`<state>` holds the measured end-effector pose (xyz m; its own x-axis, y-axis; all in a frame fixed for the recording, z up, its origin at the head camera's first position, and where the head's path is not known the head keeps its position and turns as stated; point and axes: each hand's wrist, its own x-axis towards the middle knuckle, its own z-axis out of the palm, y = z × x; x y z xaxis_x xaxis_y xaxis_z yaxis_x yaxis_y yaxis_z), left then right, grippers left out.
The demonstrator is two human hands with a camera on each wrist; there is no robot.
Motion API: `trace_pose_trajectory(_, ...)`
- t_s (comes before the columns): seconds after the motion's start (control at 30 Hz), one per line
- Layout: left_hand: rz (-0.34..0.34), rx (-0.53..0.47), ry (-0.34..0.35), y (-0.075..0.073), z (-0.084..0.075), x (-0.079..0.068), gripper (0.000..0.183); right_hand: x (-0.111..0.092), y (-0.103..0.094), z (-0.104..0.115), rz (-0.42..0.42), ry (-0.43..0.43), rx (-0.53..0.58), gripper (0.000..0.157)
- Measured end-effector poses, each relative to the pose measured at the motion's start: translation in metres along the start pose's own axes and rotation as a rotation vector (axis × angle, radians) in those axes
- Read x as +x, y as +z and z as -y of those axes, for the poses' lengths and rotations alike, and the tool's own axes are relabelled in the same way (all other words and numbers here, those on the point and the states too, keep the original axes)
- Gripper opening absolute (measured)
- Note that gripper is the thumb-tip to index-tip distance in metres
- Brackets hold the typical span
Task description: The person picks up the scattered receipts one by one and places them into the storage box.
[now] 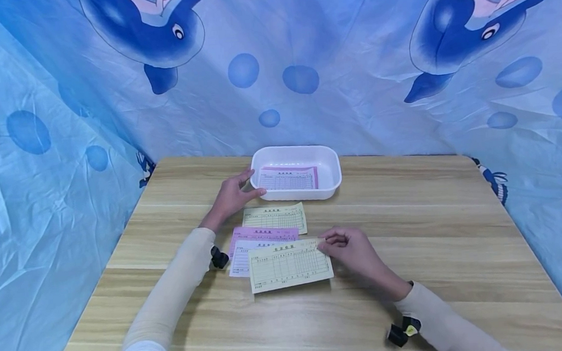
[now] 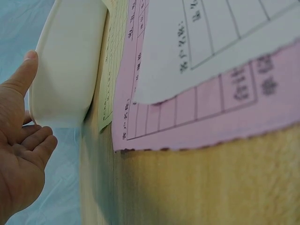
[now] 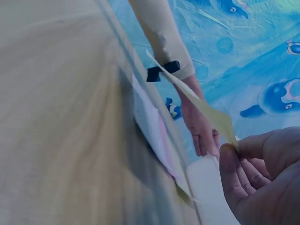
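My right hand [image 1: 348, 250] pinches the upper right corner of a yellow receipt slip [image 1: 288, 268] between thumb and finger. In the right wrist view this slip [image 3: 213, 117] is seen nearly edge-on, raised above the table. At the back, my left hand [image 1: 233, 198] holds the left end of a white plastic tray [image 1: 331, 185], thumb at the front rim. Inside the tray lie white and pink slips [image 1: 286, 180]. On the table beneath the held slip are a white slip [image 1: 240, 261] and a pink slip [image 1: 265, 232]; another yellow slip [image 1: 276, 217] lies nearer the tray.
The wooden table [image 1: 412, 209] spreads out on both sides of the slips. A blue curtain [image 1: 356, 120] with dolphins hangs behind the table and along its sides. Each forearm wears a small black camera, the left one [image 1: 219, 257] close beside the loose slips.
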<state>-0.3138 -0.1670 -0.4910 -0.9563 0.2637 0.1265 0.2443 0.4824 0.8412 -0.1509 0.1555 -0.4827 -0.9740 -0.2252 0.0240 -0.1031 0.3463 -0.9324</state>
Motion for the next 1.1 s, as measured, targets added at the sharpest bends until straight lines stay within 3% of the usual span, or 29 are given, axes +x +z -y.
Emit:
trace_pose_trajectory(0.27, -0.003, -0.010, 0.010, 0.001, 0.003, 0.001, 0.086, 0.016, -0.013, 0.015, -0.087, -0.007, -0.051, 0.015)
trace_pose_trajectory(0.5, 0.000, -0.005, 0.005, 0.000, 0.002, 0.001, 0.086, 0.024, -0.027, 0.048, -0.105, -0.012, -0.003, 0.013)
trace_pose_trajectory(0.63, 0.000, -0.004, 0.009, -0.001, 0.000, -0.001, 0.086, 0.037, -0.034, 0.038, -0.143, -0.037, 0.013, 0.017)
trace_pose_trajectory(0.87, 0.002, 0.003, 0.005, -0.001, 0.001, 0.001, 0.076, 0.051, -0.044, 0.044, -0.191, -0.103, 0.059, 0.021)
trace_pose_trajectory(1.1, -0.006, 0.006, 0.005, -0.001, 0.002, 0.002, 0.072, 0.069, -0.053, 0.051, -0.233, -0.087, 0.084, 0.024)
